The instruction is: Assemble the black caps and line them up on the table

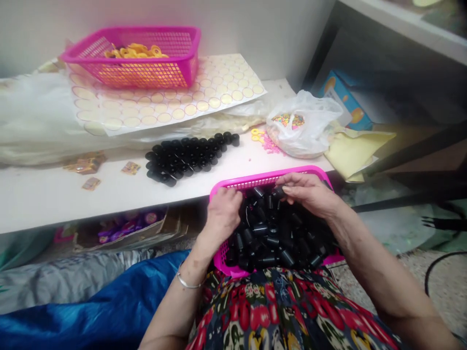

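Observation:
A pink plastic basket [270, 176] full of small black plastic cylinders [273, 228] sits in front of my body, against the shelf's front edge. My right hand [310, 194] is over its far right part, thumb and fingers pinching one black cylinder [280, 191]. At the basket's left rim, my left hand [224, 209] is closed with its fingers curled under; whatever it may hold is hidden. Just beyond the basket, to the left, many black cylinders [189, 155] stand upright in close rows on the white shelf [120, 199].
Behind stands another pink basket [127, 61] with yellow pieces, on a sheet of printed circles [233, 82]. A plastic bag of colourful beads [306, 126] lies right, beside loose pink beads [272, 144]. Small packets [85, 163] lie left; a cardboard box [138, 236] sits below.

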`<action>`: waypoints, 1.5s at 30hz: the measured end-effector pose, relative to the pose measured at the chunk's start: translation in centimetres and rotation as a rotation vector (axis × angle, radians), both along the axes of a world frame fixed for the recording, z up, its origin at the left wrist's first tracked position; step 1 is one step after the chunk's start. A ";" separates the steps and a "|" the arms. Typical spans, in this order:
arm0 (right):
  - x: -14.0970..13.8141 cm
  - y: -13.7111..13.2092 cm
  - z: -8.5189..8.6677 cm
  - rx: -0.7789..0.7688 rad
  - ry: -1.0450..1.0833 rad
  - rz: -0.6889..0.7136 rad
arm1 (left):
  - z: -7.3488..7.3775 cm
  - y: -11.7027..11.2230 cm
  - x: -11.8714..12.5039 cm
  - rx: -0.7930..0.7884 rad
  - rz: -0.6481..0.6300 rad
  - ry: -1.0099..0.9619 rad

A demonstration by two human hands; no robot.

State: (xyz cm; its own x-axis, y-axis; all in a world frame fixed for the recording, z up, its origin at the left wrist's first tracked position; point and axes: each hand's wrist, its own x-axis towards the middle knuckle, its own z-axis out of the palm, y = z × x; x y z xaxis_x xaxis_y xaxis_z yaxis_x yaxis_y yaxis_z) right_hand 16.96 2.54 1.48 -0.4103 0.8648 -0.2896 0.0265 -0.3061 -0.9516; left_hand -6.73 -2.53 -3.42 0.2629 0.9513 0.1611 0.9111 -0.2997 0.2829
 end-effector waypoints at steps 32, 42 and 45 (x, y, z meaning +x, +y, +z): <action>-3.2 -4.9 -0.2 0.199 -0.005 -0.032 | 3.1 -0.1 4.4 -0.702 0.386 -1.898; -3.0 -5.8 -1.9 0.304 -0.079 -0.183 | 2.0 0.3 5.6 -0.817 0.366 -2.042; -2.9 -5.8 -1.9 0.331 -0.073 -0.177 | 2.0 0.3 5.6 -0.824 0.341 -2.025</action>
State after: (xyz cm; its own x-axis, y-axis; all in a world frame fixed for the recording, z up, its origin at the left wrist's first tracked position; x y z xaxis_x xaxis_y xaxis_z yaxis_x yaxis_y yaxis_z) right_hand 14.07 -3.23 -0.45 -0.2351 0.9720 -0.0054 0.0725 0.0120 -0.9973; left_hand -1.16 -2.25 -1.45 0.1691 0.8915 -0.4202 -0.7028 0.4080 0.5828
